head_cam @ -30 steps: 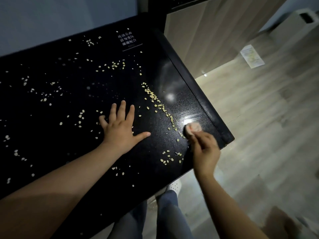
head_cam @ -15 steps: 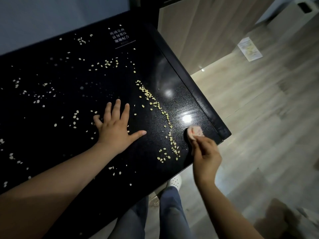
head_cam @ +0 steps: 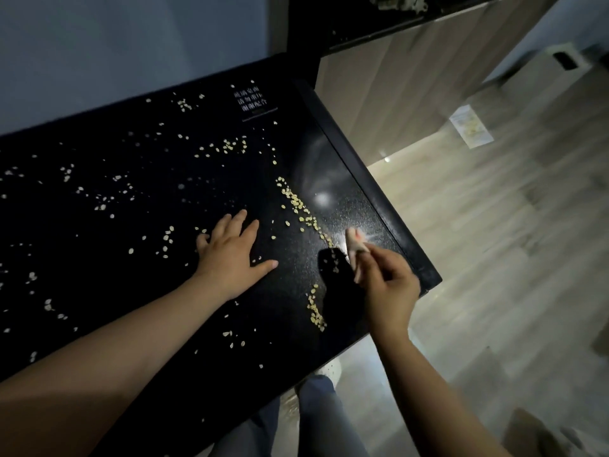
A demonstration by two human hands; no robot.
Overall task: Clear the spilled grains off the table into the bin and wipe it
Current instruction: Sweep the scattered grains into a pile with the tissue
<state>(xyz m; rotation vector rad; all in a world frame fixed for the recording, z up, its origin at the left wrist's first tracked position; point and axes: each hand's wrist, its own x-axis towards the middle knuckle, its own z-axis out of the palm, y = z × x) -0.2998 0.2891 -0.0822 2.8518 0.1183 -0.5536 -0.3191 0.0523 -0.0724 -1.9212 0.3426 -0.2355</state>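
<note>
Sweeping step: right hand (head_cam: 385, 285) pinches a small pale wiper (head_cam: 356, 240) at the table's (head_cam: 379, 199) right end beside the grain line (head_cam: 298, 206), left hand (head_cam: 230, 252) flat, fingers spread mid-table; next gather scattered grains left, bin not identifiable.
</note>
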